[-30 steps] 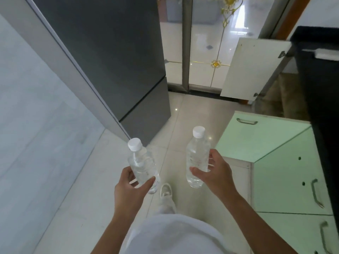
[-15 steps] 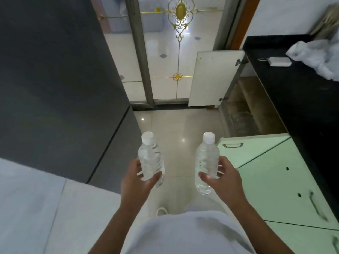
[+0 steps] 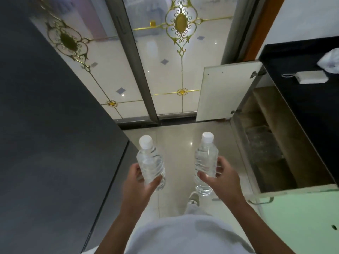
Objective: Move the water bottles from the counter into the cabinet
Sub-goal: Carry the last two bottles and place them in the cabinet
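Above the glossy tiled floor [image 3: 176, 143], out in front of the person's body, two clear water bottles are held upright with white caps on top, one in each hand.

- Left bottle [image 3: 150, 165]: tilted a little. The left hand [image 3: 137, 187] grips its lower half, with the thumb laid across the near side and the fingers curled round the far side.
- Right bottle [image 3: 206, 158]: the right hand [image 3: 222, 180] grips it at mid-body, with the thumb on the near face and the fingers wrapped behind. The base hangs free below the hand.
- The bottles are apart and do not touch each other.
- Both forearms reach forward, wrists roughly level, palms turned inward toward each other.

Both bottles are outside the cabinet [image 3: 271, 143], to the left of its opening. The cabinet sits under the black counter [image 3: 302, 110] on the person's right. Its pale door [image 3: 225, 92] is swung wide open toward the glass doors [image 3: 165, 74], and the inside looks dark and brownish.

On the counter lie a small white box [image 3: 311, 77] with a cord and, at the picture's edge, a crumpled plastic bag [image 3: 330, 61]. Nearer the person, a green cabinet front [image 3: 302, 220] carries a metal handle.

A dark refrigerator [image 3: 55, 143] fills the left side. The glass doors ahead bear gold scrollwork. A light shoe [image 3: 193, 198] shows on the floor just below the right bottle, above the hem of a white shirt [image 3: 183, 237].
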